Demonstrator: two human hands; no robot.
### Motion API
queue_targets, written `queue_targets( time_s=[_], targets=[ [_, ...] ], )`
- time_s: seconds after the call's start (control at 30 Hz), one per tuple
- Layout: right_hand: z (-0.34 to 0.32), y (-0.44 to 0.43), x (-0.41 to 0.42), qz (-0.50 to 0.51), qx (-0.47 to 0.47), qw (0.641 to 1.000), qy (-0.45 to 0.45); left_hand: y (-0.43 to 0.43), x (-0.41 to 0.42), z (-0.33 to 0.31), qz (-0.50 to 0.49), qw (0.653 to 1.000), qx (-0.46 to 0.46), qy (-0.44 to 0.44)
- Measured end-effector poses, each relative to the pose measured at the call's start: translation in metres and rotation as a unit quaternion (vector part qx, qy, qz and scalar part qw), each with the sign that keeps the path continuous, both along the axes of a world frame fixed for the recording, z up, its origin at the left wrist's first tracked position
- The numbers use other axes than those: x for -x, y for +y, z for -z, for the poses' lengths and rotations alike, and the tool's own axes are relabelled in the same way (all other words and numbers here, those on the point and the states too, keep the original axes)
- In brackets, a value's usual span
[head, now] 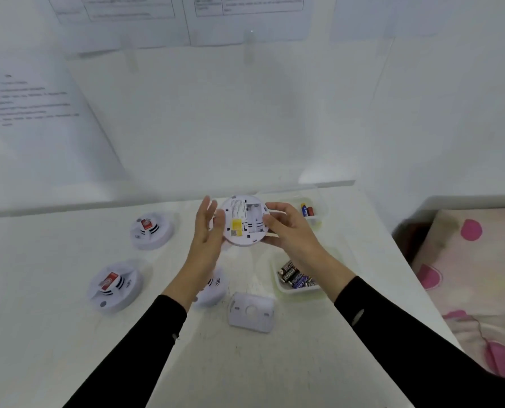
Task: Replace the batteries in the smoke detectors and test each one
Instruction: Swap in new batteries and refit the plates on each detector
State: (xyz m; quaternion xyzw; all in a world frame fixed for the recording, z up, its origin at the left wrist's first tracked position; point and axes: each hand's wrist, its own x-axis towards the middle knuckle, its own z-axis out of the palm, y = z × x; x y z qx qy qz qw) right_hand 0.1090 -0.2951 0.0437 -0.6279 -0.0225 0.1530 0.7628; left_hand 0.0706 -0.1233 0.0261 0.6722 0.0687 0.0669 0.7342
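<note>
The smoke detector (244, 220) is held above the table (274, 363), back side up — right hand (289, 231) clamped on its rim, left hand (208, 228) open beside it. Keep it level while loading the empty compartment, I think.

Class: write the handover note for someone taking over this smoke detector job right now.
Right hand grips the round detector, underside up, above the table; its compartment looks empty. Left hand is open beside it.
Near tray and far tray hold batteries.
On the table: three more round detectors, one rectangular unit.
Left: insert batteries, test each.
</note>
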Motion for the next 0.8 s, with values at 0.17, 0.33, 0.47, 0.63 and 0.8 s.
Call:
queue_targets(
  time_s=[0.17, 0.33, 0.47, 0.63, 0.8],
  targets=[
    [-0.007, 0.001, -0.036, -0.009, 0.159, 0.984, -0.086, 0.003, -0.02, -0.002, 0.02, 0.979, 0.193, 0.067],
    [-0.003, -0.024, -0.101, -0.007, 0.617, 0.778, -0.118, 0.005, -0.031, 0.002, -0.007, 0.971, 0.216, 0.098],
    [0.003, -0.018, -0.111, -0.048, 0.71, 0.693, -0.111, 0.005, -0.035, 0.002, -0.001, 0.973, 0.208, 0.104],
    [0.017, -0.01, -0.123, -0.07, 0.708, 0.698, -0.084, 0.009, -0.036, 0.005, -0.002, 0.973, 0.203, 0.106],
    [0.024, -0.014, -0.128, -0.069, 0.691, 0.715, -0.076, 0.011, -0.036, 0.008, -0.004, 0.973, 0.197, 0.117]
  ],
)
